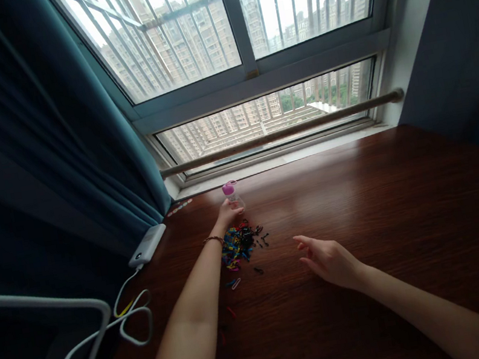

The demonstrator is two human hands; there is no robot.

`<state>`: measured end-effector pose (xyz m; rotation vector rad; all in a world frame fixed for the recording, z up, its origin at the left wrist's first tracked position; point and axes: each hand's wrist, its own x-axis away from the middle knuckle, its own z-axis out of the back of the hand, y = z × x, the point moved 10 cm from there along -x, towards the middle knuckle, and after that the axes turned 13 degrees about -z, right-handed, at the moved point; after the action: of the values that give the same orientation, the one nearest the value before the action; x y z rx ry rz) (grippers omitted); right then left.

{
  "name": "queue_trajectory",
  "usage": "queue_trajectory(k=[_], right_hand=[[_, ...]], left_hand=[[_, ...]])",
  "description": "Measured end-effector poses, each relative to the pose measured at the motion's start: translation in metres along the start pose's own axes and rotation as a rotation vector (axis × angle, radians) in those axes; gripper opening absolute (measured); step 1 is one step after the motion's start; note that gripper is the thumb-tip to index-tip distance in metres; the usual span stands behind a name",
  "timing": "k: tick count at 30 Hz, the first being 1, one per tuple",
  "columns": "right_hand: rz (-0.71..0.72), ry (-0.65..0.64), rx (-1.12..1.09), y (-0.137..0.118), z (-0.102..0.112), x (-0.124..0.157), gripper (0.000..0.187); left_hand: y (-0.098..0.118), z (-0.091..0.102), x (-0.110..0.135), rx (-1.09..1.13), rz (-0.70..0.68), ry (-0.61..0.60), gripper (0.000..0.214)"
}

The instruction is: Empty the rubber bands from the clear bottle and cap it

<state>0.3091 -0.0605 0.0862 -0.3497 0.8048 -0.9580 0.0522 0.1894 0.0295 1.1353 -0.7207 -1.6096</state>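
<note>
A small clear bottle with a pink cap (228,189) stands near the windowsill. My left hand (227,212) is closed around its body, so part of it is hidden behind my fingers. Just below that hand, beside my wrist, lies a pile of small black, blue, yellow, red and pink pieces (241,239); they are too small to name surely. A few loose ones are scattered nearer to me, among them a pale pink loop shaped like a paper clip (236,283). To the right of the pile, my right hand (326,260) hovers over the table with fingers apart, holding nothing.
The brown wooden table (385,198) runs up to a barred window. On the left, a white power strip (148,245) and its looping white cable (136,313) lie beside the blue curtain (90,137). A horizontal rail (287,133) crosses the lower window.
</note>
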Motion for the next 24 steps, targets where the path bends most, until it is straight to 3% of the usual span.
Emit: queue_trajectory(k=[9,17,21,24], right_hand=[[-0.032,-0.043,-0.012,0.007,-0.006,0.000,0.044],[-0.050,-0.050,-0.012,0.008,-0.008,0.003,0.044],[-0.031,-0.071,0.033,0.001,-0.006,-0.001,0.043],[0.029,-0.117,0.127,-0.019,0.005,-0.003,0.027]], left_hand=[[-0.002,0.001,0.004,0.054,0.047,-0.038,0.044],[0.019,0.017,0.015,-0.065,0.068,0.003,0.062],[0.033,0.026,0.034,-0.161,0.076,0.020,0.069],[0.063,0.026,0.071,-0.279,0.010,-0.034,0.071]])
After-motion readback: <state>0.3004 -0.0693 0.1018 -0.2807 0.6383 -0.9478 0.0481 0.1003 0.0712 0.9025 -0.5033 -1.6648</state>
